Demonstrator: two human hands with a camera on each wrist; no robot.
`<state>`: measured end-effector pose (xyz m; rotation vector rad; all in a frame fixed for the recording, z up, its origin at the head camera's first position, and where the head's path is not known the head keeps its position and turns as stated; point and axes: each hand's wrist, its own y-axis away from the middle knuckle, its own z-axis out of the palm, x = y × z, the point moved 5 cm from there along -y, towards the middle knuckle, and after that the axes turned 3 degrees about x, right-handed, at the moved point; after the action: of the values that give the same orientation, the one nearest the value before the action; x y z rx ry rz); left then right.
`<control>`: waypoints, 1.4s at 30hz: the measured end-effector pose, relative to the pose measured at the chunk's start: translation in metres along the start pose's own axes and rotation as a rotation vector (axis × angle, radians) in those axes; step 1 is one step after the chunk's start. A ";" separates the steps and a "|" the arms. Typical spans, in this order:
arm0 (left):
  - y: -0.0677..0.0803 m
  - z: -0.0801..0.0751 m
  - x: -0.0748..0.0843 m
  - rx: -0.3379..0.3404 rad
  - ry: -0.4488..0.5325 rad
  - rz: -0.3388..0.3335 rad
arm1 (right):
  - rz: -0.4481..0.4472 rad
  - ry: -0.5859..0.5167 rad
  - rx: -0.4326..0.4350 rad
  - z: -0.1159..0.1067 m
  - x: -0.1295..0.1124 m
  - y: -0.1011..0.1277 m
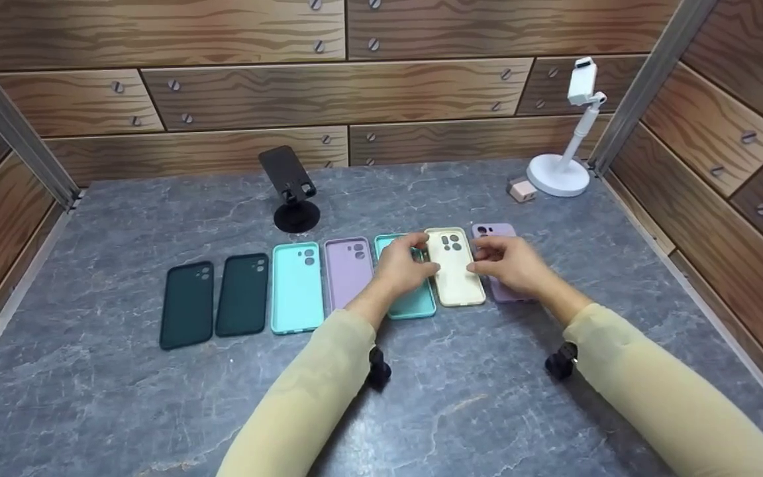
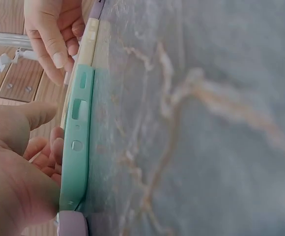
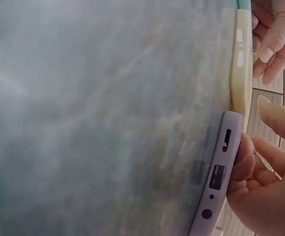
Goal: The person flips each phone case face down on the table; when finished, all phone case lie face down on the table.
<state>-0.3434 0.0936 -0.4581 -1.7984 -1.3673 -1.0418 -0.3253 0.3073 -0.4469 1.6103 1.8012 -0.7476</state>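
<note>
A cream phone case (image 1: 456,278) lies on the table between my two hands. My left hand (image 1: 401,265) is over a teal phone case (image 1: 416,306), with thumb and forefinger apart at the cream case's left edge. My right hand (image 1: 514,265) hovers over a purple phone case (image 1: 502,230), its fingertips by the cream case's right edge. In the left wrist view the teal case's port edge (image 2: 73,167) shows below loosely bent fingers. The right wrist view shows the purple case's port edge (image 3: 212,182) beside the right fingers. Neither hand visibly pinches a case.
Further left in the row lie another purple case (image 1: 347,271), a bright turquoise case (image 1: 297,291) and two dark green cases (image 1: 242,298). Behind stand a black phone stand (image 1: 295,215), a white phone stand (image 1: 559,175) and a small pinkish charger block (image 1: 522,191). Wood-patterned panels enclose the table.
</note>
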 end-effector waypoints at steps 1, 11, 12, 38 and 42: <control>0.000 0.000 0.000 -0.006 -0.010 0.002 | -0.004 0.003 -0.006 0.001 0.000 0.000; 0.004 0.002 -0.003 -0.043 -0.069 0.030 | -0.001 0.048 -0.039 0.003 0.000 0.000; 0.005 0.002 -0.003 -0.045 -0.082 0.035 | 0.001 0.049 -0.041 0.003 0.000 0.001; 0.001 0.007 -0.002 -0.063 -0.174 0.047 | -0.033 0.162 -0.057 0.004 -0.004 0.004; 0.001 0.008 -0.003 -0.067 -0.171 0.042 | -0.021 0.171 -0.062 0.004 -0.005 0.004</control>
<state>-0.3412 0.0989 -0.4646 -1.9963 -1.4030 -0.9399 -0.3211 0.3015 -0.4463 1.6593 1.9442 -0.5719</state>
